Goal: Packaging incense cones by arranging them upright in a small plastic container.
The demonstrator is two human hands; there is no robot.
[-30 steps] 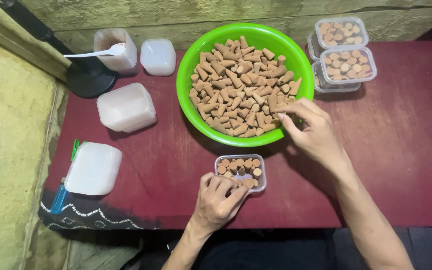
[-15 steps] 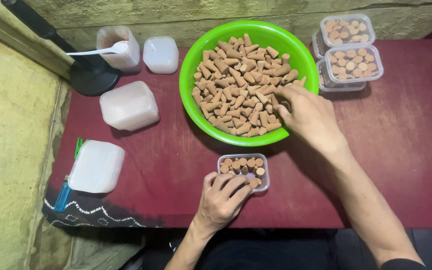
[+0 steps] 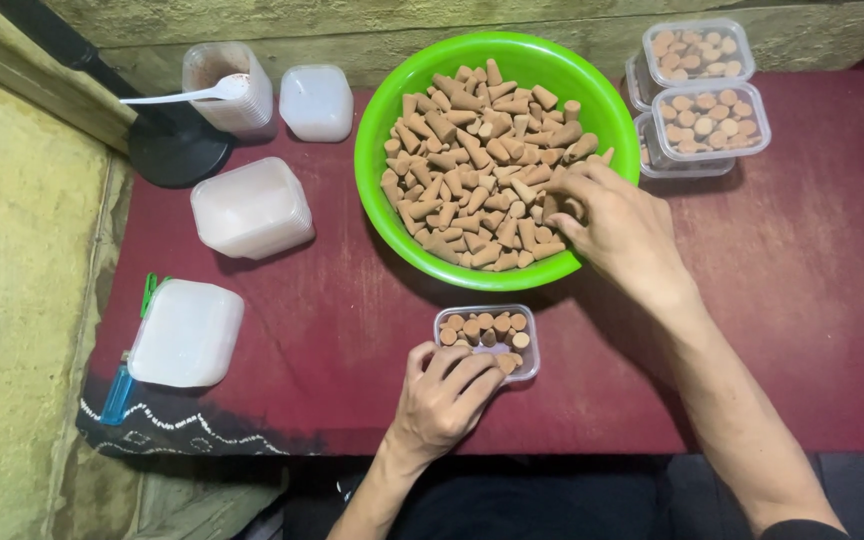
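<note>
Cones of brown incense [image 3: 487, 175] fill a bright green plastic bowl [image 3: 392, 125] at the back middle of the dark red table [image 3: 832, 290]. The right hand [image 3: 617, 225] reaches over the bowl's near right rim, fingers curled down among the cones and pinching at a few of them; how many it holds cannot be told. Just in front of the bowl sits a small clear plastic box [image 3: 489, 335], partly packed with cones standing on end. The left hand [image 3: 447, 395] rests at that box's near edge, its fingertips bent over the rim and touching the cones inside, steadying it rather than gripping anything. To the right of the bowl, stacked clear boxes [image 3: 702, 90] already hold cones. On the left lie piles of translucent lids [image 3: 250, 208] and another lid stack [image 3: 190, 332] near the front edge, with a blue lighter [image 3: 117, 395] beside it. Farther back stand a cup [image 3: 232, 85] with a white plastic spoon [image 3: 177, 95] across it and an empty tub [image 3: 317, 100].
</note>
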